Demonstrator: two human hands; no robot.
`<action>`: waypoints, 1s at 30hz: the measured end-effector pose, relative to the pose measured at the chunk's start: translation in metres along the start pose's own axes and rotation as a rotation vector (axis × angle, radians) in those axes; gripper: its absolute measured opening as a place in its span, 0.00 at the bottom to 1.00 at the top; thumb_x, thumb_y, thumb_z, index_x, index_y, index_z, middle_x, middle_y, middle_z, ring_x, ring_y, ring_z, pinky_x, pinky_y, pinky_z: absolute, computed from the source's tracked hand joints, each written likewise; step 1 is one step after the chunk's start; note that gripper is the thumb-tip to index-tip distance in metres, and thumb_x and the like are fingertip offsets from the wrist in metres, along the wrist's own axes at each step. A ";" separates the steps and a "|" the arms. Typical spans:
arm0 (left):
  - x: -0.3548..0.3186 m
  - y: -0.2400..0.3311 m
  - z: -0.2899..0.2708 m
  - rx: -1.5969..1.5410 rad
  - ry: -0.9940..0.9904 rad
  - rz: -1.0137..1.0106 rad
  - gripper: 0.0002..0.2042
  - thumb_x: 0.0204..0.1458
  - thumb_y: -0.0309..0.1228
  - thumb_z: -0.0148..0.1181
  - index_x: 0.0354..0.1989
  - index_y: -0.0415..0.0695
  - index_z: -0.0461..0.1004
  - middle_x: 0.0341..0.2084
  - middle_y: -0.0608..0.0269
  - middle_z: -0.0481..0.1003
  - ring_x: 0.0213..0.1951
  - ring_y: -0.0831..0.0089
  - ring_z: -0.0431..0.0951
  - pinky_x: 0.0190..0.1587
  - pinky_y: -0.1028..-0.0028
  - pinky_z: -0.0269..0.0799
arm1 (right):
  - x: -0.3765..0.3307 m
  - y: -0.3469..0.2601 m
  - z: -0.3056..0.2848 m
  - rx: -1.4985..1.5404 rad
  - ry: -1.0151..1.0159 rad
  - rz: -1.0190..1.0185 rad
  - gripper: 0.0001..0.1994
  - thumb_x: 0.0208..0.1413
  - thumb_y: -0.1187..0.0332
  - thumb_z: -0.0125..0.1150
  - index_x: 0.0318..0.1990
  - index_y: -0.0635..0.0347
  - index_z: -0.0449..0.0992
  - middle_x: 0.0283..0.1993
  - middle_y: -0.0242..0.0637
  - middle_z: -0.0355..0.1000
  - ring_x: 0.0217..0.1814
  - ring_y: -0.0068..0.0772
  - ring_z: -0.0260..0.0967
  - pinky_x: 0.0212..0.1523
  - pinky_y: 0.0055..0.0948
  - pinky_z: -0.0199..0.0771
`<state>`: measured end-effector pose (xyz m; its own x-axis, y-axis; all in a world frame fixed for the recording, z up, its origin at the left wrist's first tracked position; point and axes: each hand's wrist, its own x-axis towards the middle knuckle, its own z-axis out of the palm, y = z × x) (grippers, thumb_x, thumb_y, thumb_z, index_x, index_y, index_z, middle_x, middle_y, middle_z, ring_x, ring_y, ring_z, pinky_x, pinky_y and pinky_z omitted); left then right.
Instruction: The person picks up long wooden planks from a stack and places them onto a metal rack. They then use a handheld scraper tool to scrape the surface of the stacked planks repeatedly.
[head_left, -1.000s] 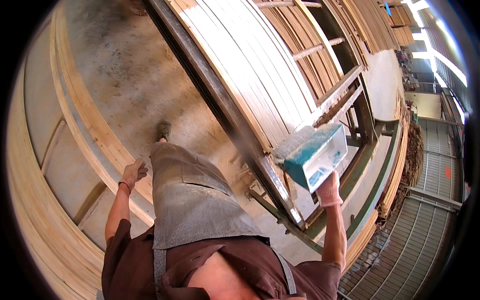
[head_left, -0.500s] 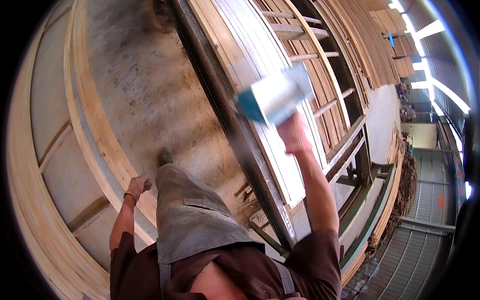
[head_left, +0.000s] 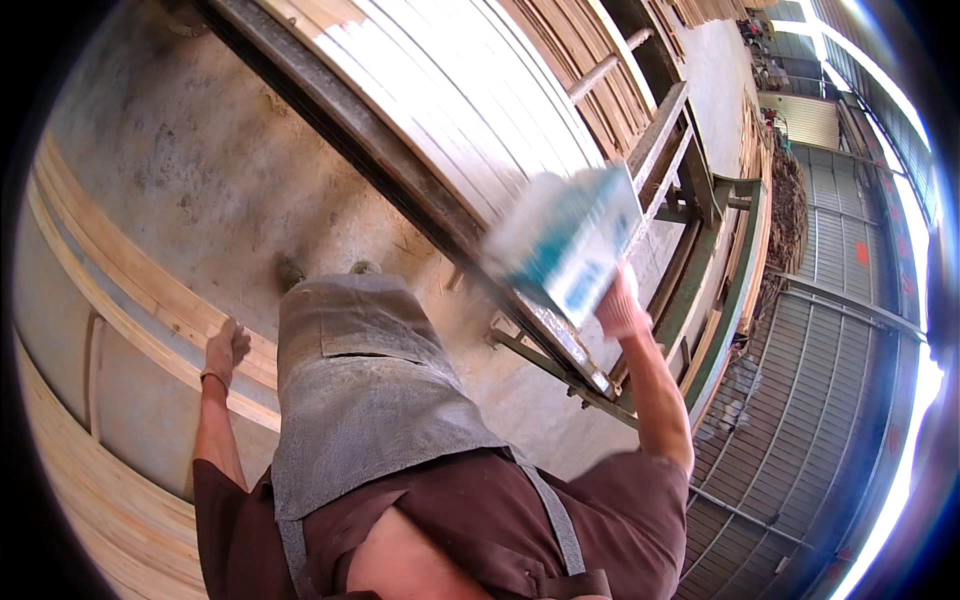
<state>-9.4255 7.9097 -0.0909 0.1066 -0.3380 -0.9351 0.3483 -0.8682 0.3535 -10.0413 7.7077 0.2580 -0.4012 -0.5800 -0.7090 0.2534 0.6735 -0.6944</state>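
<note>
My right hand, in a pale pinkish glove, grips a boxy teal-and-white container blurred by motion. It is over the near end of a row of long boards with a bright white coating; the container's contents do not show. A dark metal rail runs along the boards' left side. Off to the left, my gloved left hand hangs above light wooden strips, its fingers loosely curled and nothing visible in them.
A green metal frame stands to the right, beyond the rack's end bar. Brown unpainted boards lie past the white ones. More pale timber is stacked at lower left. Corrugated metal wall rises at far right.
The view has shifted along the rack toward its near end. My right hand has carried the container to the boards' near end. My left hand stays beside the wooden strips.
</note>
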 end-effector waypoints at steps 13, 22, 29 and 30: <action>-0.008 0.038 0.091 0.135 -0.067 0.094 0.22 0.59 0.54 0.60 0.46 0.46 0.78 0.31 0.65 0.78 0.26 0.76 0.76 0.25 0.80 0.61 | 0.007 -0.018 -0.220 0.228 -0.379 -0.094 0.19 0.63 0.63 0.52 0.58 0.56 0.79 0.58 0.42 0.80 0.59 0.42 0.77 0.58 0.43 0.77; -0.035 0.024 0.089 0.218 -0.044 0.060 0.19 0.60 0.46 0.59 0.46 0.40 0.81 0.33 0.59 0.82 0.35 0.66 0.84 0.36 0.71 0.75 | 0.084 -0.008 -0.136 -1.530 0.070 -0.854 0.14 0.59 0.69 0.62 0.52 0.61 0.80 0.49 0.41 0.83 0.52 0.37 0.81 0.49 0.36 0.79; -0.046 0.006 0.040 0.062 0.031 0.156 0.21 0.60 0.46 0.60 0.44 0.38 0.79 0.37 0.57 0.80 0.37 0.62 0.84 0.40 0.65 0.79 | -0.015 -0.050 -0.015 -0.998 -0.161 -0.924 0.12 0.58 0.69 0.65 0.47 0.65 0.81 0.44 0.42 0.84 0.49 0.41 0.82 0.50 0.37 0.79; -0.033 -0.013 0.023 0.127 -0.004 0.206 0.20 0.60 0.46 0.59 0.45 0.38 0.78 0.38 0.57 0.80 0.37 0.62 0.83 0.40 0.64 0.80 | -0.019 -0.053 0.007 -0.951 -0.189 -0.925 0.12 0.58 0.70 0.64 0.48 0.65 0.81 0.44 0.42 0.84 0.49 0.40 0.82 0.50 0.36 0.79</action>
<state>-9.4547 7.9238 -0.0637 0.1600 -0.5141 -0.8427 0.1991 -0.8193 0.5377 -10.0411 7.6803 0.3078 0.0549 -0.9946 -0.0878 -0.7810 0.0120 -0.6244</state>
